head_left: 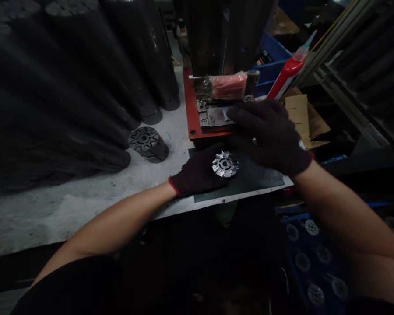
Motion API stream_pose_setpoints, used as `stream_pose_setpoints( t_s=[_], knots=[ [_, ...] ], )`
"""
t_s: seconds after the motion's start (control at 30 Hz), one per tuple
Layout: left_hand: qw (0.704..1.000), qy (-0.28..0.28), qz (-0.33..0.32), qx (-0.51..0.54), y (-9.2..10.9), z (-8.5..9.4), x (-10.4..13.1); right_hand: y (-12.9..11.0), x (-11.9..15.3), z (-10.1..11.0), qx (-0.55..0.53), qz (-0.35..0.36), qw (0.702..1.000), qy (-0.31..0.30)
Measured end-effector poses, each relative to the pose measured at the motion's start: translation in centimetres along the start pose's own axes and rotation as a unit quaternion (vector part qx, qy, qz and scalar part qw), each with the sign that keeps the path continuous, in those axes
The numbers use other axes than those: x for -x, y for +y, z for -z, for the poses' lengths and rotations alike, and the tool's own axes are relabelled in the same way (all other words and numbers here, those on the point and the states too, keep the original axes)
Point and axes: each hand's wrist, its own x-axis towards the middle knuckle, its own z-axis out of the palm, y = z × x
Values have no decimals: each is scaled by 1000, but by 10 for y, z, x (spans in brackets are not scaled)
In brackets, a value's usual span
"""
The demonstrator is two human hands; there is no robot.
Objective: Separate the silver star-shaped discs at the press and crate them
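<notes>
My left hand [203,173], in a dark glove with a red cuff, is closed around a round metal rotor core [225,164] with slots and a centre hole. The slotted face points up above a dark green mat [262,180]. Up and to the right, my right hand [269,131], gloved the same way, reaches over a metal fixture block [213,118] on a red machine base [191,114]. Its fingertips meet a small flat shiny metal piece [226,114] at the block's top. The other fingers are partly hidden and blurred.
Long dark cylinder stacks [131,65] fill the left. A short slotted cylinder [149,144] stands on the white bench surface [85,210]. A pink wrapped block [229,85], red bottle [287,74], blue bin [272,61] and cardboard [298,116] lie beyond. A blue tray [302,288] holds several discs.
</notes>
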Motion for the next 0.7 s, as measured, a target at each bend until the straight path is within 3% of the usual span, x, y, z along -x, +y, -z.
stream_pose_setpoints(
  t_s=[0.1,0.17,0.23,0.33,0.4,0.5,0.7],
  knots=[
    [999,15,30,-6,4,-3,-1,21,-34,-3,20,7,997,-68],
    [998,26,48,-22,6,-6,-2,22,-36,-9,-10,5,998,-64],
    [997,35,49,-38,7,-8,-2,9,-21,-15,-58,-73,995,46],
    [997,34,51,-52,4,-7,-2,-22,23,-26,-121,-289,924,217],
    [997,24,52,-57,1,-5,-1,-36,52,-36,-125,-347,908,199],
    [997,18,41,-69,-3,-3,-1,-39,81,-53,-124,-362,910,159],
    [996,13,54,-73,-2,-4,-2,-32,86,-56,-167,-389,893,152]
  ],
)
